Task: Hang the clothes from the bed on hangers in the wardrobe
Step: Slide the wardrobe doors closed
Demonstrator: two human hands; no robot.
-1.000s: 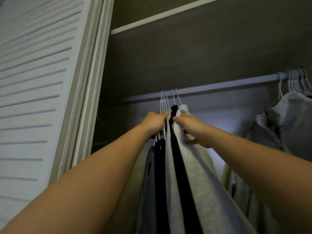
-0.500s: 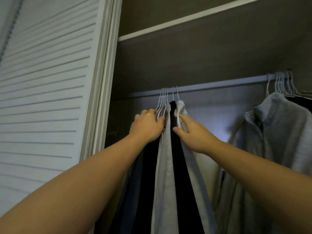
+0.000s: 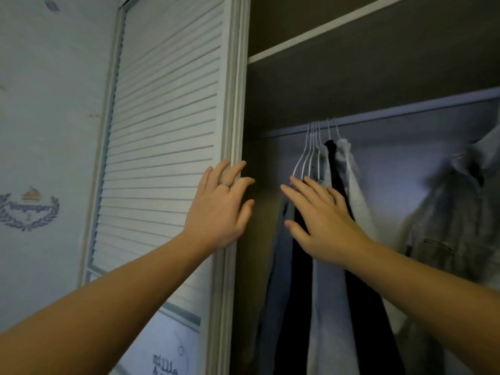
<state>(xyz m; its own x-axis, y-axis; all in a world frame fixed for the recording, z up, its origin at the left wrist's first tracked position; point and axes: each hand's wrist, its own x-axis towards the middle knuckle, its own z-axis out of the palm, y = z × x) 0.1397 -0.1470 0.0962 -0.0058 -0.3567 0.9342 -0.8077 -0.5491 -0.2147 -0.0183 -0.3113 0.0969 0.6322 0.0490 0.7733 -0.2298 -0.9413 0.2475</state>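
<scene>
Several garments hang from white wire hangers point(image 3: 313, 147) on the wardrobe rail point(image 3: 405, 110): a black one point(image 3: 335, 169), a light grey one point(image 3: 354, 185) and a bluish one point(image 3: 278, 266). My left hand point(image 3: 219, 209), wearing a ring, is spread with straight fingers in front of the edge of the louvred door point(image 3: 167, 131). My right hand point(image 3: 322, 220) is spread flat in front of the hung clothes, fingers straight and pointing left. Neither hand holds anything.
A grey zip jacket point(image 3: 454, 217) hangs further right on the rail. A shelf edge point(image 3: 324, 31) runs above the rail. The white door frame point(image 3: 232, 104) stands between door and wardrobe opening. A wall with a printed emblem point(image 3: 29, 209) is at the left.
Both hands have let go of the hangers and clothes and drawn back, fingers now spread. My left hand moved left to the door edge. The view swung left.
</scene>
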